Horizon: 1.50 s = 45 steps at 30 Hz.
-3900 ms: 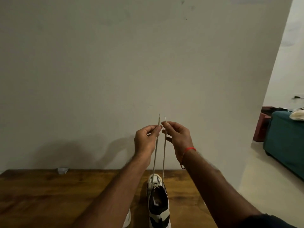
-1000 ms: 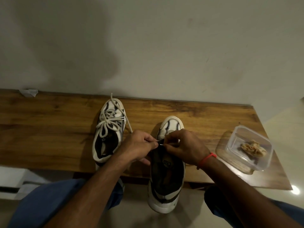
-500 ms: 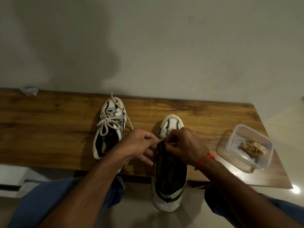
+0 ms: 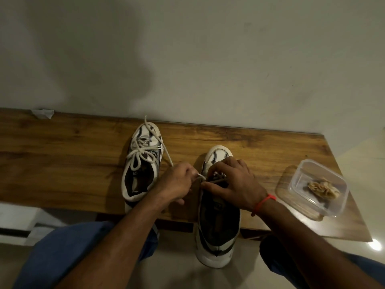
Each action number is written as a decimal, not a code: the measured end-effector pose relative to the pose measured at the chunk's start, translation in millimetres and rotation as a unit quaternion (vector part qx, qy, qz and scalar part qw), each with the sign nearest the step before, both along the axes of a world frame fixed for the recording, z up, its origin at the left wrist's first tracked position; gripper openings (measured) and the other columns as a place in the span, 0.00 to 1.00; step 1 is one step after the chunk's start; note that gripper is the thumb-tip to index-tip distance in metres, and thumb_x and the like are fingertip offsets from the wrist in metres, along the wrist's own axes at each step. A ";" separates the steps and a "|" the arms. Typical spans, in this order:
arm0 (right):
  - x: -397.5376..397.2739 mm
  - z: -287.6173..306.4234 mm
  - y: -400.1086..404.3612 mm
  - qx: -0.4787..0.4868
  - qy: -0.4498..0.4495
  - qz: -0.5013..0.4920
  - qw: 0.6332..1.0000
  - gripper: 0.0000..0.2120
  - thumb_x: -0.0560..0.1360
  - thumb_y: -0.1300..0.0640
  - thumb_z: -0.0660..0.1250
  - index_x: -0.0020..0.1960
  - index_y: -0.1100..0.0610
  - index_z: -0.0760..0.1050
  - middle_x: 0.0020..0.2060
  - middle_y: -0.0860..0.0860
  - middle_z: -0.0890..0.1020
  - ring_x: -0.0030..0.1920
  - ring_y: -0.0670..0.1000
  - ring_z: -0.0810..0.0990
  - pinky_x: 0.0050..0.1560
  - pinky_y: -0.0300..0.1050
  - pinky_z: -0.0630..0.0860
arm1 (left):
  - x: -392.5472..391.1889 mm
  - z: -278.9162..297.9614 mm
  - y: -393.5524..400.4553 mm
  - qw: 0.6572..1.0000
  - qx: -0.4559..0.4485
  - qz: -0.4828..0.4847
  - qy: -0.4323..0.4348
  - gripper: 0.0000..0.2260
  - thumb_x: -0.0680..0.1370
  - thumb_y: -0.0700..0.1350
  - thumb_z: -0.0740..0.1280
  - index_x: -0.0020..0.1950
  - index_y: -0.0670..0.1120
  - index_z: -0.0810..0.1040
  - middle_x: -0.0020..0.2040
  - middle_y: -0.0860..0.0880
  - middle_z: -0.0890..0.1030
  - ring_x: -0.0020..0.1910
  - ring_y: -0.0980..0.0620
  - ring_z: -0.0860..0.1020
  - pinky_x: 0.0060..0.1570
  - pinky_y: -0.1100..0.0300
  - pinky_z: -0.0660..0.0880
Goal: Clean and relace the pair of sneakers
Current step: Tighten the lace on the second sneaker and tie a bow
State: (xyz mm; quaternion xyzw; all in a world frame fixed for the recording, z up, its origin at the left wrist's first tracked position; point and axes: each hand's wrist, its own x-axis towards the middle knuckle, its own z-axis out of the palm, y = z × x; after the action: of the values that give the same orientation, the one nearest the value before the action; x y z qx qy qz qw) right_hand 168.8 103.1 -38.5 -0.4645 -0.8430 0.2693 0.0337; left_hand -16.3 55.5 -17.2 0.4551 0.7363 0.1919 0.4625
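A long wood-grain counter (image 4: 62, 163) runs against a plain pale wall (image 4: 187, 59), its right end stopping short of a light tiled floor (image 4: 364, 163). Broad bare board lies open to the left of the shoes, and a narrower strip separates them from the container at the right end. The unlaced white-and-black sneaker (image 4: 217, 226) sits with its toe on the counter and its heel overhanging the near edge, between the person's blue-trousered knees. The laced white sneaker with a tied bow (image 4: 142, 163) lies just beside it to the left, one loose lace end trailing right. Both forearms reach forward over the near edge. The right hand (image 4: 233, 184), a red thread at its wrist, curls over the unlaced sneaker's front and pinches there. The left hand (image 4: 177, 182) pinches a white shoelace end (image 4: 201, 176) beside it. A clear square plastic container (image 4: 302, 174) holding a crumpled tan cloth (image 4: 324, 188) stands near the right end. A small crumpled paper scrap (image 4: 42, 113) lies at the far left against the wall.
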 end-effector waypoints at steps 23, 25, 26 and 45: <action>3.7 4.4 5.7 -0.037 0.002 0.005 0.999 0.18 0.73 0.33 0.64 0.59 0.39 0.71 0.66 0.48 0.68 0.68 0.52 0.63 0.69 0.62 0.64 | -41.7 28.3 20.8 0.816 0.220 0.395 -0.361 0.12 0.87 0.51 0.55 0.53 0.47 0.75 0.31 0.53 0.76 0.31 0.54 0.79 0.50 0.50 0.79; 4.1 4.7 4.9 -0.035 0.000 0.014 0.999 0.18 0.74 0.35 0.65 0.60 0.39 0.71 0.67 0.48 0.68 0.68 0.52 0.63 0.69 0.62 0.64 | -37.4 24.9 18.8 0.779 0.214 0.404 -0.430 0.10 0.87 0.51 0.56 0.53 0.48 0.73 0.29 0.53 0.68 0.24 0.57 0.68 0.40 0.52 0.83; 4.5 4.1 5.3 -0.034 -0.001 0.016 0.999 0.18 0.74 0.35 0.65 0.60 0.39 0.71 0.68 0.47 0.68 0.69 0.53 0.63 0.69 0.61 0.63 | -34.6 22.8 18.1 0.809 0.212 0.378 -0.396 0.11 0.87 0.51 0.56 0.51 0.48 0.73 0.29 0.53 0.67 0.24 0.57 0.65 0.31 0.56 0.79; 4.8 13.1 8.6 -0.097 0.159 -0.067 0.980 0.12 0.83 0.59 0.57 0.61 0.55 0.77 0.55 0.48 0.78 0.51 0.39 0.75 0.41 0.27 0.72 | 0.4 -40.6 9.4 0.998 0.020 0.059 -0.023 0.05 0.80 0.53 0.69 0.50 0.53 0.80 0.49 0.51 0.83 0.46 0.53 0.81 0.45 0.56 0.78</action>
State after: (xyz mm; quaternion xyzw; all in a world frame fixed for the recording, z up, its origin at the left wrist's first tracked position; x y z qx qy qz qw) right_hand 173.6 111.7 -25.4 -0.4726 -0.7635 0.4173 0.1401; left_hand -15.9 64.9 -57.7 0.4157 0.7467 0.2442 0.4582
